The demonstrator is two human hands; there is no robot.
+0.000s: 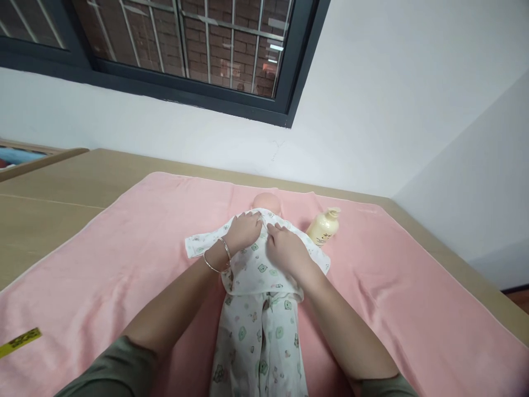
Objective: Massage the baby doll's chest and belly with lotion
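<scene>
A baby doll lies on its back, its bald head [266,202] away from me. It wears a white baby shirt [260,270] printed with small green and brown animals, and matching trousers [258,342]. My left hand [244,230] is at the upper chest just below the neck, its fingers bent and closed on the shirt's cloth. Close beside it, my right hand [286,248] pinches the shirt front near the collar, thumb and index finger together. The exact spot between the fingertips is too small to make out. One sleeve [200,242] is spread out to the left.
A cream pump bottle [324,227] leans or lies by the doll's right-side sleeve. Under everything is a pink blanket [136,248] on a wooden surface [49,220]. A yellow strip [20,342] lies at the left edge. Behind are a white wall and a barred window [185,49].
</scene>
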